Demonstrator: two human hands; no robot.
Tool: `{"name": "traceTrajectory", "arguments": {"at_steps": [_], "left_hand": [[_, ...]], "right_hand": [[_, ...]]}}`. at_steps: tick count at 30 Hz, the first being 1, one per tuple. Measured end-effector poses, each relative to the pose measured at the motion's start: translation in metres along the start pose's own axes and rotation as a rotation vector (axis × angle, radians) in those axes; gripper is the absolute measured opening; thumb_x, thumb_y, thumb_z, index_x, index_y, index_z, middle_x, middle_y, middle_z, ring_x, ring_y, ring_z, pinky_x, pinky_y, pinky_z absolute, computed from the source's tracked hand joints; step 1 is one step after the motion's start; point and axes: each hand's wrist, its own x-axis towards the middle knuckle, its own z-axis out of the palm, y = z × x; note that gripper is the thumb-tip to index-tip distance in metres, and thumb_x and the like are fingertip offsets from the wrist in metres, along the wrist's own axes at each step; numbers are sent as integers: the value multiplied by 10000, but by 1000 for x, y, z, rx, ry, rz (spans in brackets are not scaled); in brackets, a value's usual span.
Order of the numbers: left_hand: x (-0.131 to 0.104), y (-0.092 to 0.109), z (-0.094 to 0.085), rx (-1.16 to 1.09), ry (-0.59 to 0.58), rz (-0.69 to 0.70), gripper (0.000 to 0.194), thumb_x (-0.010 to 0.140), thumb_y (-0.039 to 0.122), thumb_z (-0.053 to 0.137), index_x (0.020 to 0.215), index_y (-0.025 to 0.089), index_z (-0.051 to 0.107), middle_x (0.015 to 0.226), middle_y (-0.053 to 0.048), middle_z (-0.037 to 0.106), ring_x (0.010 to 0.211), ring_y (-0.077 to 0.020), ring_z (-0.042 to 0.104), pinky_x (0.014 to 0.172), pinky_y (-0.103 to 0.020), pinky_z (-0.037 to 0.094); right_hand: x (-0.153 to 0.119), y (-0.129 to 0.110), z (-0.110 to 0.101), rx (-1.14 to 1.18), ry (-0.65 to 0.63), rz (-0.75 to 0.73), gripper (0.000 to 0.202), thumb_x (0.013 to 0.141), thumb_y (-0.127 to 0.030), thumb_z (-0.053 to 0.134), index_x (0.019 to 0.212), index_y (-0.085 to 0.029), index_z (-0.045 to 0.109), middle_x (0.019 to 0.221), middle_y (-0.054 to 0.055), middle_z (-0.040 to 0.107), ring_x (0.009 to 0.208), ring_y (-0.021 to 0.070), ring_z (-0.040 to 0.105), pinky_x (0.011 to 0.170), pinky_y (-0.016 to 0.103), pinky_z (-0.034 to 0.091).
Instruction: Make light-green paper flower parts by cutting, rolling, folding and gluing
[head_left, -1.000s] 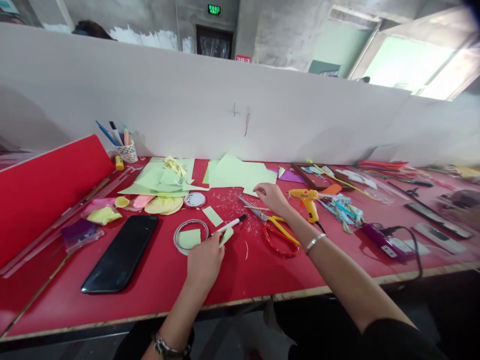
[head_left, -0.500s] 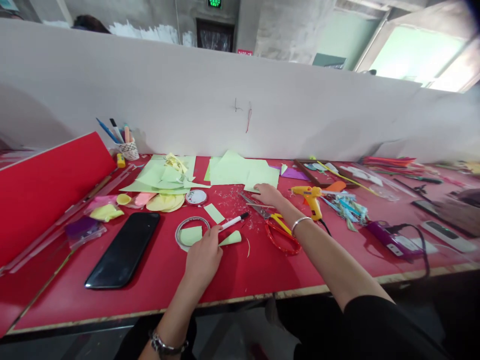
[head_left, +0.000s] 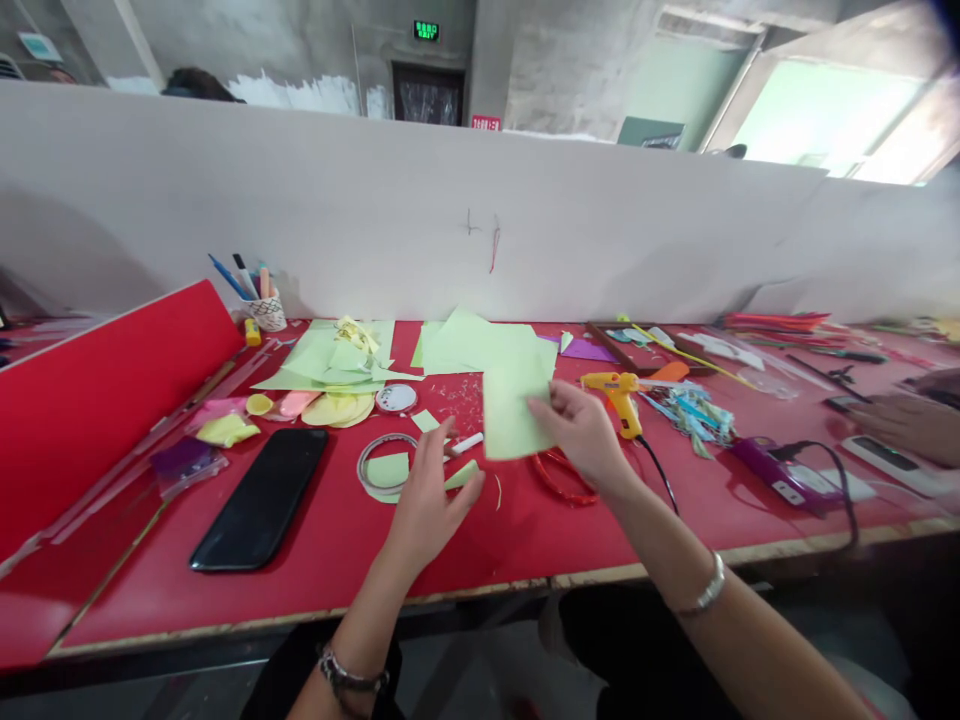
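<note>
Pinched in my right hand (head_left: 581, 425) is a pale green paper sheet (head_left: 516, 405), raised above the table and partly covering the scissors, whose red handle (head_left: 562, 478) shows below it. My left hand (head_left: 433, 495) has its fingers apart and holds nothing; it hovers over the small green pieces. A rolled green piece (head_left: 461, 475) lies beside its thumb, and a white marker (head_left: 466, 444) lies just beyond. Left of that hand, a roll of tape (head_left: 362, 470) surrounds a green scrap (head_left: 387, 469). More green sheets (head_left: 457, 343) lie at the back.
A black phone (head_left: 262, 498) lies at the left, near a red board (head_left: 120, 390). A yellow glue gun (head_left: 621, 400), tassels (head_left: 694, 413) and a purple power strip (head_left: 787, 472) are on the right. Another person's hand (head_left: 896, 425) is at the far right.
My right hand has lifted a green sheet off the back pile and brought it nearer. My left hand has opened and risen from beside the marker and rolled piece.
</note>
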Motion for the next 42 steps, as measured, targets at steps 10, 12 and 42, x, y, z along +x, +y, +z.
{"name": "traceTrajectory", "arguments": {"at_steps": [10,12,42], "left_hand": [[4,6,20,-739,-58,-364,532,685,439,627,1114,144,520,1141,-116,599,1041,-246,550,841,-326,468],[4,6,21,-755,-24,-387,511,658,460,645,1046,135,578,1052,-107,646,965,-242,586,816,-331,476],[1,6,29,-531,156,-282,262,667,384,659,796,157,635,633,33,558,557,-69,462,520,-165,386]], "right_hand": [[-45,18,33,313,-92,-25,158,752,-323,560,726,-186,634,942,60,582,896,183,562,764,290,456],[-44,20,35,215,-31,-79,143,761,-294,550,713,-187,632,1011,68,544,991,190,520,849,298,415],[-61,32,16,357,-150,139,179,739,-352,555,757,-177,523,702,3,540,630,118,504,555,225,408]]}}
